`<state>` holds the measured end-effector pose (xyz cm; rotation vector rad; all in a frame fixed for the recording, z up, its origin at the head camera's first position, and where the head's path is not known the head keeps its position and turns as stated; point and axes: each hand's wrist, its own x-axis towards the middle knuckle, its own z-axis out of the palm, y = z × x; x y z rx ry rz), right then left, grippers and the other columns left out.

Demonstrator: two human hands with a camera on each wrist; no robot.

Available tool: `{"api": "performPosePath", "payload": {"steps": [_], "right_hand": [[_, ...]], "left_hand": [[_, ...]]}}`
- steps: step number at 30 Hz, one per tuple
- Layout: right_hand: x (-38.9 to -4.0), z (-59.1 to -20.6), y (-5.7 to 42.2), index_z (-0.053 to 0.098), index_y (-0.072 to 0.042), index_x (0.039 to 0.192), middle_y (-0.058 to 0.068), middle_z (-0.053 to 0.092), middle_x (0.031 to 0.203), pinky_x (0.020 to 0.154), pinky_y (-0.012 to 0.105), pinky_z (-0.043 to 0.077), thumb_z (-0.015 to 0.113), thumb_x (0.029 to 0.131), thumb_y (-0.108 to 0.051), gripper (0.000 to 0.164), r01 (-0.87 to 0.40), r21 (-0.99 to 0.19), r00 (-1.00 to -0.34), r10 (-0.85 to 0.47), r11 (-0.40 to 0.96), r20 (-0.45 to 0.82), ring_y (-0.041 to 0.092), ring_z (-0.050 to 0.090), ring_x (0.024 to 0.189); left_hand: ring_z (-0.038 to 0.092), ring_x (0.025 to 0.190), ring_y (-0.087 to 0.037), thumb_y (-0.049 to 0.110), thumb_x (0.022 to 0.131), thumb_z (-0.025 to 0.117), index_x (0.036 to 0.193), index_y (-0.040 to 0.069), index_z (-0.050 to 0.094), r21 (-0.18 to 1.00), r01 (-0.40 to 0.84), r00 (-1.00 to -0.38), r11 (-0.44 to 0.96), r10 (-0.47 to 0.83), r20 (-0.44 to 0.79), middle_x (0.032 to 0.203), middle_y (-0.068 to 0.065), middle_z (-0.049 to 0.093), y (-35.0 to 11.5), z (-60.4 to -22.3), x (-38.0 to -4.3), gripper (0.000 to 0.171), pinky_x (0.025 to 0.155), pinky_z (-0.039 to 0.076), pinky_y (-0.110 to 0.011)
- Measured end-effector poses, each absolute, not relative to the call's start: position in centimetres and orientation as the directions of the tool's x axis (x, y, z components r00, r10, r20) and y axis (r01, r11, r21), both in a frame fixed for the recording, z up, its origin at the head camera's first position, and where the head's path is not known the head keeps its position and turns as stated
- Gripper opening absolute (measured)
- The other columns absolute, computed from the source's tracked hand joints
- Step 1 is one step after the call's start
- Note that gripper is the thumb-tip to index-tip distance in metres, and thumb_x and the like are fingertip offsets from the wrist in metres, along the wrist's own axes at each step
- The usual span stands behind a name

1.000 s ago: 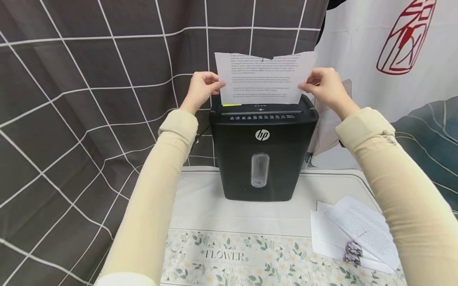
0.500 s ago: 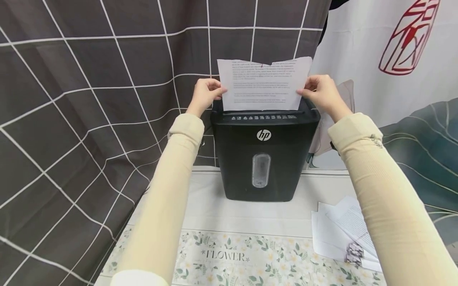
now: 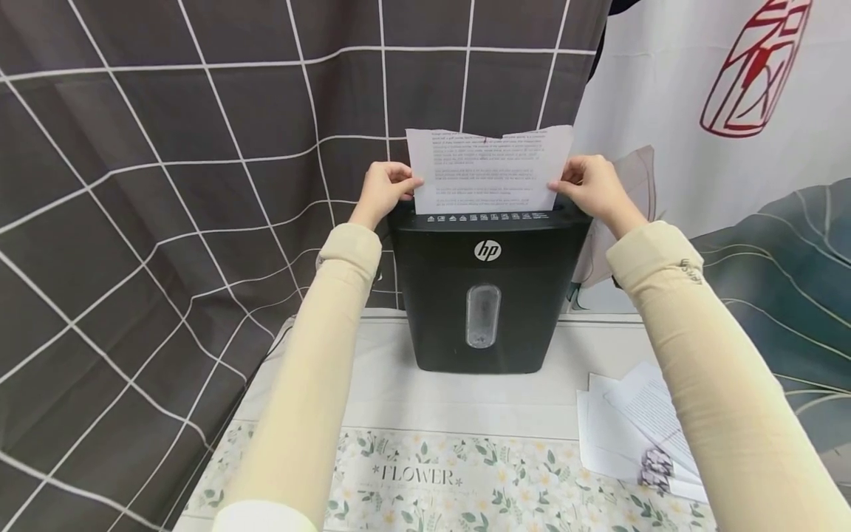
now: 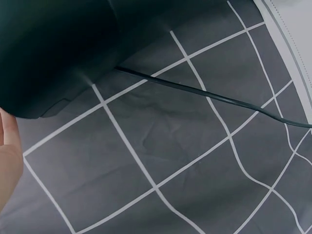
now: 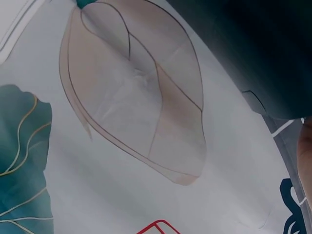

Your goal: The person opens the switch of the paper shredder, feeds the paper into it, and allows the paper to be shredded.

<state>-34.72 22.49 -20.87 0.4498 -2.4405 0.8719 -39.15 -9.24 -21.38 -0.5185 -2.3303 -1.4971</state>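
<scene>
A printed sheet of paper [image 3: 488, 174] with a ragged, notched top edge stands upright at the top of the black HP paper shredder [image 3: 439, 295]. My left hand [image 3: 387, 191] pinches the sheet's left edge between thumb and fingers. On the opposite edge, my right hand [image 3: 592, 185] pinches it the same way. The sheet's lower edge reaches the shredder's top and covers much of it. In the left wrist view, only a sliver of the left hand [image 4: 9, 151] shows beside the dark shredder body [image 4: 53, 53]. The right wrist view catches just a bit of the right hand [image 5: 305, 161].
Several loose printed papers [image 3: 625, 428] lie on the table at the right, with a small crumpled-looking patterned piece [image 3: 656, 471] on them. A dark cord [image 4: 214, 96] runs from behind the shredder. A grid-patterned curtain [image 3: 199, 148] hangs close behind and left.
Both hands have lowered the sheet, and its bottom edge now sits further down at the shredder's top. Its printed side still faces me. The shredder and loose papers stay put.
</scene>
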Motion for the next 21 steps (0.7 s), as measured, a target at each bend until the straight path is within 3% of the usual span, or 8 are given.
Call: {"api": "performPosePath", "payload": {"steps": [6, 14, 21], "right_hand": [[-34.8, -21.3, 22.3, 0.06, 0.009, 0.079, 0.017, 0.059, 0.07, 0.053, 0.012, 0.033, 0.066, 0.084, -0.004, 0.015, -0.451, -0.497, -0.823, -0.13, 0.741, 0.552, -0.003, 0.041, 0.054], [-35.0, -21.7, 22.4, 0.06, 0.008, 0.075, -0.001, 0.054, 0.059, 0.052, 0.015, 0.031, 0.068, 0.083, -0.005, 0.018, -0.434, -0.507, -0.832, -0.115, 0.744, 0.543, -0.001, 0.04, 0.053], [-35.2, -22.0, 22.4, 0.06, 0.009, 0.075, 0.003, 0.055, 0.059, 0.05, 0.015, 0.03, 0.068, 0.083, -0.006, 0.019, -0.425, -0.506, -0.84, -0.119, 0.75, 0.529, -0.001, 0.039, 0.051]], "left_hand": [[0.058, 0.053, -0.003, 0.002, 0.084, 0.068, 0.086, -0.011, 0.064, 0.829, 0.442, -0.896, 0.342, 0.127, 0.425, 0.066, 0.0, 0.063, -9.3, -21.9, -39.2, 0.013, 0.06, 0.056, -0.018], [0.057, 0.052, -0.001, 0.001, 0.083, 0.068, 0.088, -0.012, 0.065, 0.822, 0.443, -0.896, 0.358, 0.139, 0.423, 0.068, -0.001, 0.063, -9.3, -22.4, -39.3, 0.015, 0.059, 0.055, -0.017], [0.057, 0.049, 0.0, 0.001, 0.082, 0.07, 0.09, -0.013, 0.066, 0.816, 0.443, -0.895, 0.372, 0.137, 0.424, 0.067, -0.003, 0.065, -9.4, -22.6, -39.4, 0.017, 0.057, 0.055, -0.016]]}}
